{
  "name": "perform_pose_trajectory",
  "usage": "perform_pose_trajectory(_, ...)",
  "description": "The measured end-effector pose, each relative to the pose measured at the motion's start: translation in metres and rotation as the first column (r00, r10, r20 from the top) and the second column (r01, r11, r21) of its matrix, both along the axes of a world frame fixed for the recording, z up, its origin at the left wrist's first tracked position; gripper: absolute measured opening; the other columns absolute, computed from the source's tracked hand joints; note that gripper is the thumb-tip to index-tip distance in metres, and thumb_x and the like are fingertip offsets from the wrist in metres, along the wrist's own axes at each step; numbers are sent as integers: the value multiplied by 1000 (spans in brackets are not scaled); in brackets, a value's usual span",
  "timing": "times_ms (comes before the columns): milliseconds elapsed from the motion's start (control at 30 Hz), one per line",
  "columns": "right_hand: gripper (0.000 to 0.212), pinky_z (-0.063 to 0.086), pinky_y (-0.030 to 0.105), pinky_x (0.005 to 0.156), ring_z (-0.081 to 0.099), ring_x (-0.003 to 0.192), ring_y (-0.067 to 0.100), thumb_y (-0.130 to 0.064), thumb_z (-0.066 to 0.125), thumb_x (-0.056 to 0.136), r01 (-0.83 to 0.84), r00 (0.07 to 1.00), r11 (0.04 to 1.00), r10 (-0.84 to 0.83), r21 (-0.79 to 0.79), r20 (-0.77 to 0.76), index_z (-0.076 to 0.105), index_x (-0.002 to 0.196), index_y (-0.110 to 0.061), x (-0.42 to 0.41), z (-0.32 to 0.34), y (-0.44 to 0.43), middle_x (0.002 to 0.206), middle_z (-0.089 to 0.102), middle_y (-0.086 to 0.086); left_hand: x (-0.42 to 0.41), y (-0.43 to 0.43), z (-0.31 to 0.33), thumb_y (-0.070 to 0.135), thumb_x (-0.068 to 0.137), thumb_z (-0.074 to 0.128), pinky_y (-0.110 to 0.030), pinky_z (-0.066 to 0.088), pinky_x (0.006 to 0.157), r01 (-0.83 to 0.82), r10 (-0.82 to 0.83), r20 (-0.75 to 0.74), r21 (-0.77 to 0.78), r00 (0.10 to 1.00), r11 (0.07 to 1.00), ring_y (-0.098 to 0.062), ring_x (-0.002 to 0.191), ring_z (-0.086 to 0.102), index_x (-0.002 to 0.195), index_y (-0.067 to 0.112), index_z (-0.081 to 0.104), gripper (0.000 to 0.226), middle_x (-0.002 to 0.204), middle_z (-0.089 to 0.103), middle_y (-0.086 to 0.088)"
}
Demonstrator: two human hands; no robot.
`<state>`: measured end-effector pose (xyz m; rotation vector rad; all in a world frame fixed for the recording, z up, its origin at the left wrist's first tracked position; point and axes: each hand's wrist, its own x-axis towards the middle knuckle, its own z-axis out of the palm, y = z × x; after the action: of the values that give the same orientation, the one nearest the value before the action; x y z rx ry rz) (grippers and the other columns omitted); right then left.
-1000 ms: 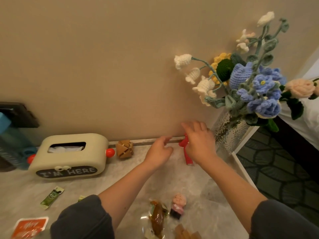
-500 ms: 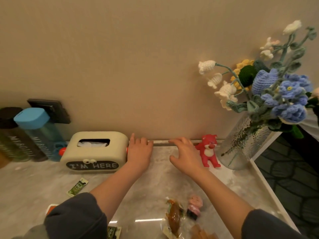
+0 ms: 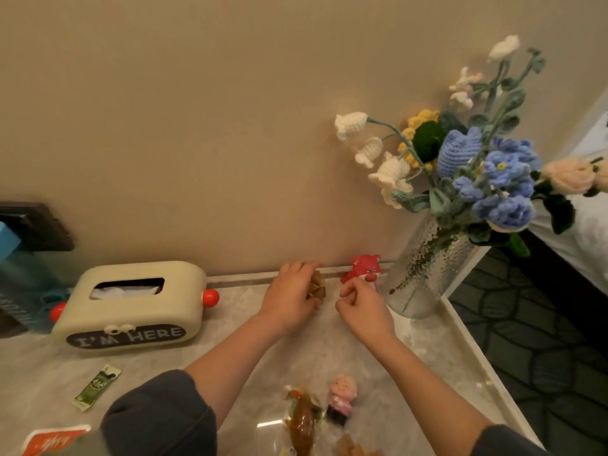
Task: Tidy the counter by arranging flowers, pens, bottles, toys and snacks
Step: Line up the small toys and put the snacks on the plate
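A person's left hand (image 3: 291, 299) grips a brown faceted toy (image 3: 316, 287) against the back edge of a marble counter (image 3: 424, 350), fingers curled over its top. The toy sits at the foot of the beige wall (image 3: 197, 126), just beside a red bear figure (image 3: 366, 269) standing to its right. The right hand (image 3: 363, 307) hovers low in front of the bear with its fingers curled inward; whether they pinch the bear's base or merely sit before it cannot be told. Both forearms reach forward out of dark grey sleeves (image 3: 158, 419).

Right of the bear, at the counter's corner, stands a dimpled glass vase (image 3: 424, 268) of crocheted flowers (image 3: 477, 172) in blue, white, yellow and pink. Left of the hands sits a cream tissue box (image 3: 131, 301) lettered "I'M HERE", with 2 red knobs on its ends. Beyond it, at the left edge, is a blue-capped bottle (image 3: 13, 258) below a dark wall plate (image 3: 36, 225).

Nearer the camera, between the forearms, a small pink figurine (image 3: 342, 398) stands beside a clear-wrapped brown snack (image 3: 301, 422). A green sachet (image 3: 97, 386) and an orange packet (image 3: 52, 439) lie at lower left.
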<state>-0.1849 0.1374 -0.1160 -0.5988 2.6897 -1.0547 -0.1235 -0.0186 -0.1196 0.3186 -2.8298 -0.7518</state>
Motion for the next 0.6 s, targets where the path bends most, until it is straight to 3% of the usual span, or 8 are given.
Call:
perform_pose_trajectory(167,14,45,35,68,53,68,15,-17,62,79,35,999,999,-36,33,12,53,76,-28,-10,-1,20,61,50,-6,-24,14,-7,23,71,74,-28,36,99,20,-17,-35,86,999,996,-24,119,45,138,22,44,73,130,53,-3)
perform_pose_trajectory(333,12,35,28,59,51,64,11,-21,62,82,31,1000,999,-31,25,3,55,78,-30,-11,-8,26,60,50,-6,-37,24,-17,22,69,76,-30,40,100,11,-3,-47,159,999,987,-23,121,47,137,21,45,75,127,53,-4)
perform_pose_trajectory(500,19,32,27,53,47,59,3,-19,63,81,32,999,999,-32,8,9,52,76,-33,-8,-9,27,60,50,-7,-32,28,-24,24,69,79,-28,40,100,11,-11,3,199,1000,980,-18,128,41,148,26,25,96,137,39,0)
perform_pose_trajectory(600,16,37,28,55,51,62,5,-19,62,82,28,1000,999,-28,-35,3,56,79,-33,-3,-6,28,62,53,-6,-22,27,-21,24,68,81,-23,35,99,5,-4,-2,236,1000,972,-18,131,38,151,28,16,106,142,31,0)
